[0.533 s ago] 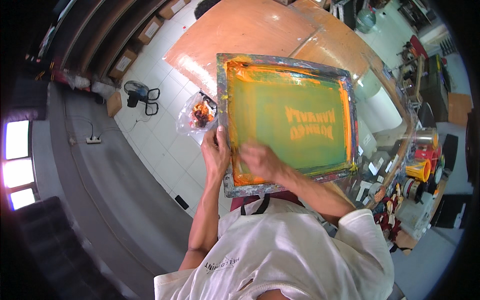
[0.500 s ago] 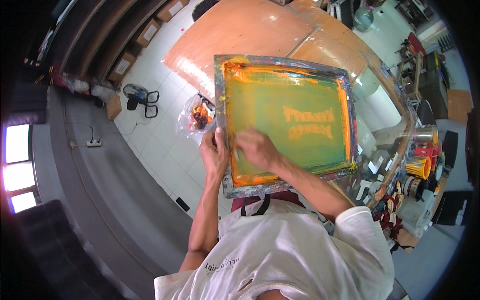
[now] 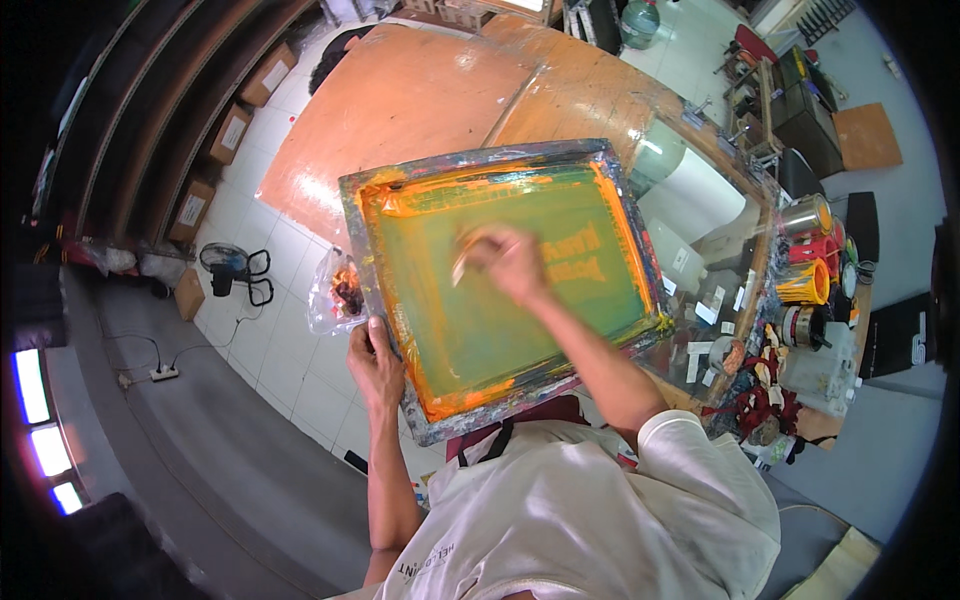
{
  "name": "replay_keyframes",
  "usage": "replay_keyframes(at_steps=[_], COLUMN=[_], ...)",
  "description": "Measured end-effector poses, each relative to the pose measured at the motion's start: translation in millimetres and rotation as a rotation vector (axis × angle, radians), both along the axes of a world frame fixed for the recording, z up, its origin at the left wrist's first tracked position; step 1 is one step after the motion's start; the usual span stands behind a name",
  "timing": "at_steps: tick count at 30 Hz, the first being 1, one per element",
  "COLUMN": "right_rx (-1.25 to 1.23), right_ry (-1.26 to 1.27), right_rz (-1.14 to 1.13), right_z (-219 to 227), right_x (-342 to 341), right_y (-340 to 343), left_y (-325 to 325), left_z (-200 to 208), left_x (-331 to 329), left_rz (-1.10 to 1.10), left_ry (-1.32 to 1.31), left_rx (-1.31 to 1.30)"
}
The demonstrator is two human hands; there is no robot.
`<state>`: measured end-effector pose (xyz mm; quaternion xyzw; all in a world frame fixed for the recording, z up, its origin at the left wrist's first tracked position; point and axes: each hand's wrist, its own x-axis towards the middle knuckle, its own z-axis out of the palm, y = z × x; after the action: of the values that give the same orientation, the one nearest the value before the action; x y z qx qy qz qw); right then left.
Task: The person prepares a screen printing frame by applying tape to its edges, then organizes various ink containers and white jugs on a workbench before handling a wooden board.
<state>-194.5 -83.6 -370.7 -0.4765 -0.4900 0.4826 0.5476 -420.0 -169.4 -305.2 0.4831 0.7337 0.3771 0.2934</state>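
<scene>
A screen printing frame (image 3: pixel 490 160) with a green mesh rests tilted in front of me. Orange ink is smeared along the inner edges of its paint-stained border, and pale lettering shows on the mesh. My left hand (image 3: pixel 377 365) grips the frame's left side, thumb on top. Over the middle of the mesh is my right hand (image 3: pixel 505 265), blurred by motion, its fingers closed round something small and pale whose kind I cannot make out.
Beyond the frame's left side lies a clear plastic bag (image 3: pixel 335 295) with orange-stained scraps. A wooden table (image 3: pixel 400 110) stretches ahead. Cans, an orange container (image 3: pixel 803 282) and rags (image 3: pixel 765 390) crowd the glass-topped surface at right. A fan (image 3: pixel 232 270) stands on the tiled floor.
My right hand has moved from the frame's left inner edge toward the middle of the mesh. In the picture, the frame and my left hand sit lower and further left, the frame slightly turned.
</scene>
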Motion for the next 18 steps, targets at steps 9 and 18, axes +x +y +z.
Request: replay_keyframes(at_steps=[9, 18], right_rx=[0.045, 0.49], right_ry=[-0.778, -0.779], right_rz=[-0.722, -0.255], right_z=[-50.5, -17.5], right_x=[75.3, 0.6], right_y=[108.2, 89.8], left_y=[-2.6, -6.8], left_z=[17.1, 7.9], left_x=[7.7, 3.0], left_rz=[-0.09, -0.045], left_ry=[0.026, -0.059], left_rx=[-0.071, -0.042])
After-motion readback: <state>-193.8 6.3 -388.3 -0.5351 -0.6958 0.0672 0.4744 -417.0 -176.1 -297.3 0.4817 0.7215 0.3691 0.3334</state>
